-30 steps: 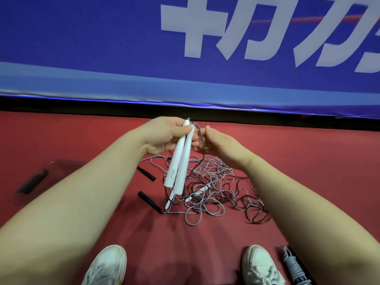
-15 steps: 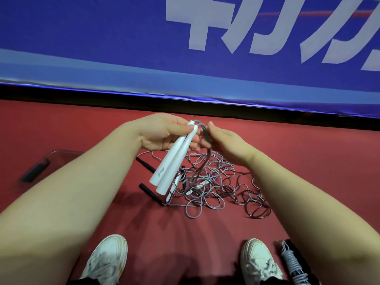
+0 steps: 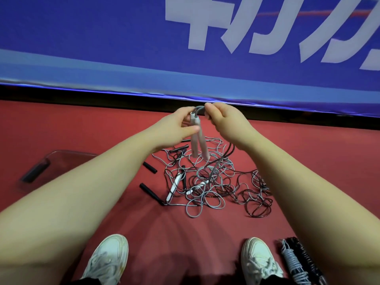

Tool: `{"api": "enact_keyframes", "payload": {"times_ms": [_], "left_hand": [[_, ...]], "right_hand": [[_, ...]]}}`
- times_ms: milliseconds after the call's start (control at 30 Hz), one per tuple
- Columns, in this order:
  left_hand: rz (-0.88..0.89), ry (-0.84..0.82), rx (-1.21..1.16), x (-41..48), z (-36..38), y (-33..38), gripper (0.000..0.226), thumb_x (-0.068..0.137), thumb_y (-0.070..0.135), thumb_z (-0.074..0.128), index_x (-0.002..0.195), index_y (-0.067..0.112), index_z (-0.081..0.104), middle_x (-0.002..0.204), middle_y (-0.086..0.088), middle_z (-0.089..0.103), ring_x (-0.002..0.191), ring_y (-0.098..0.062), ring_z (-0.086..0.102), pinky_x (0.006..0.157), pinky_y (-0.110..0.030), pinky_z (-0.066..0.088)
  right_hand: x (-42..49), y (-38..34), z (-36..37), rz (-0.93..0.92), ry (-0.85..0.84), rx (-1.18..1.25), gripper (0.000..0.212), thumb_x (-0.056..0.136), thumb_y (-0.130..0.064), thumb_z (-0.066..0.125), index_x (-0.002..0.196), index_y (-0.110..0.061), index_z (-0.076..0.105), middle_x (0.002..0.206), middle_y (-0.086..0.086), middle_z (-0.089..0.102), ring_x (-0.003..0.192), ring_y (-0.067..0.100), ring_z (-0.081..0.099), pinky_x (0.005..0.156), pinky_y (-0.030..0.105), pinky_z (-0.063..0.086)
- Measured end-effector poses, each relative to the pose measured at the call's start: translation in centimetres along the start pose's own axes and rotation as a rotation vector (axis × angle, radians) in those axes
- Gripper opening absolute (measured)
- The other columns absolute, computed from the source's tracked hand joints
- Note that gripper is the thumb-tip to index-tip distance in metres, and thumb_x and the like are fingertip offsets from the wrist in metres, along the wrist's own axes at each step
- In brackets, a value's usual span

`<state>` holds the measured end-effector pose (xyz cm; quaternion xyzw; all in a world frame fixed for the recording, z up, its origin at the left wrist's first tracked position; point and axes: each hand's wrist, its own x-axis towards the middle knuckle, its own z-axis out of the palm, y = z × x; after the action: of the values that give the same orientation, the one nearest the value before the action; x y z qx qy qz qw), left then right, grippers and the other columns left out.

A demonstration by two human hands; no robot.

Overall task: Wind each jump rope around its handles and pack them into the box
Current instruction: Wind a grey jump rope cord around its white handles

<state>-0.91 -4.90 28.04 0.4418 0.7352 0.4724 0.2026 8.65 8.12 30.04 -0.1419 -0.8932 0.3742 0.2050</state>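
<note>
Within the last second the paired white handles (image 3: pixel 197 140) had swung from a slant to hang nearly upright and been raised higher over the tangled ropes (image 3: pixel 211 182) on the red floor (image 3: pixel 308 161), so winding looked barely begun. The left hand (image 3: pixel 175 128) gripped the handles near their tops. The right hand (image 3: pixel 227 123) pinched the grey cord (image 3: pixel 199 109) arching off those tops, with the clear box (image 3: pixel 61 157) well apart toward the floor's left edge.
</note>
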Motion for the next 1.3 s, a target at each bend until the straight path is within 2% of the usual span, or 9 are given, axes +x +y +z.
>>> {"api": "enact_keyframes", "payload": {"times_ms": [100,200,433,700,833,967,1133,1233,1300], "left_hand": [[0.012,0.142,-0.025,0.7,1.3,0.7,0.034,0.095,0.015,0.052,0.127,0.025,0.049,0.100,0.002,0.061,0.069,-0.004,0.049,0.066,-0.023,0.038],[-0.042,0.159,-0.026,1.4,2.3,1.1,0.019,0.096,0.018,0.048,0.114,0.023,0.050,0.076,0.002,0.050,0.066,-0.015,0.044,0.062,-0.028,0.036],[-0.152,0.279,-0.143,1.8,2.3,1.0,0.010,0.098,0.020,0.046,0.096,0.023,0.054,0.102,-0.002,0.063,0.103,-0.023,0.059,0.092,-0.044,0.049],[-0.122,0.449,-0.232,2.2,1.6,0.2,0.026,0.096,0.004,0.038,0.082,0.024,0.050,0.076,0.003,0.061,0.080,-0.019,0.061,0.077,-0.035,0.050],[-0.191,0.540,-0.530,2.1,0.0,-0.4,0.019,0.098,0.001,0.035,0.097,0.014,0.048,0.081,-0.005,0.064,0.073,-0.014,0.069,0.072,-0.034,0.057],[-0.172,0.550,-0.719,1.8,-0.3,0.2,0.027,0.098,-0.004,0.031,0.087,0.014,0.048,0.088,-0.011,0.064,0.082,-0.021,0.068,0.067,-0.033,0.058],[-0.128,0.601,-0.808,2.1,-1.1,0.3,0.026,0.098,-0.004,0.030,0.088,0.013,0.047,0.090,-0.014,0.063,0.082,-0.023,0.068,0.067,-0.034,0.058],[-0.091,0.586,-0.818,2.0,-1.0,0.0,0.026,0.097,-0.006,0.030,0.088,0.013,0.047,0.089,-0.013,0.064,0.080,-0.023,0.069,0.065,-0.034,0.058],[-0.064,0.587,-0.840,2.0,-0.8,0.4,0.027,0.097,-0.007,0.030,0.088,0.013,0.046,0.088,-0.012,0.064,0.079,-0.023,0.069,0.067,-0.035,0.058]], "right_hand": [[-0.3,-1.1,-0.3,-0.029,0.037,-0.145,0.032,0.102,-0.031,0.035,0.074,-0.020,0.047,0.065,-0.010,0.044,0.058,0.003,0.039,0.053,0.014,0.030],[-0.4,-1.6,-0.3,-0.030,0.022,-0.218,0.029,0.102,-0.030,0.034,0.079,-0.018,0.047,0.070,-0.004,0.044,0.065,0.014,0.040,0.059,0.028,0.030],[-0.3,-1.6,0.4,-0.031,0.025,-0.210,0.035,0.102,-0.033,0.033,0.087,-0.011,0.056,0.085,0.005,0.058,0.079,0.021,0.049,0.072,0.035,0.037],[-0.2,-1.1,0.4,0.116,-0.132,0.146,0.028,0.099,-0.019,0.037,0.084,-0.011,0.059,0.064,-0.005,0.045,0.052,0.010,0.035,0.051,0.023,0.029],[-0.9,1.1,0.1,0.133,-0.159,0.030,0.029,0.100,-0.028,0.041,0.084,-0.019,0.063,0.065,-0.006,0.044,0.053,0.010,0.035,0.051,0.023,0.029],[-0.9,2.3,1.1,0.332,-0.191,0.456,0.023,0.095,-0.012,0.047,0.077,-0.014,0.062,0.061,-0.002,0.037,0.051,0.009,0.028,0.051,0.023,0.024],[0.1,2.4,1.1,0.407,-0.094,0.447,0.022,0.085,-0.006,0.053,0.064,-0.014,0.052,0.064,0.003,0.041,0.052,0.012,0.031,0.052,0.027,0.027],[0.0,1.9,1.1,0.369,-0.048,0.254,0.005,0.086,-0.009,0.052,0.083,-0.013,0.055,0.077,0.005,0.050,0.059,0.015,0.039,0.055,0.026,0.031],[-0.1,2.0,1.6,0.303,-0.013,-0.018,0.030,0.090,-0.015,0.046,0.119,-0.013,0.051,0.108,0.008,0.051,0.074,0.018,0.051,0.064,0.027,0.040]]}}
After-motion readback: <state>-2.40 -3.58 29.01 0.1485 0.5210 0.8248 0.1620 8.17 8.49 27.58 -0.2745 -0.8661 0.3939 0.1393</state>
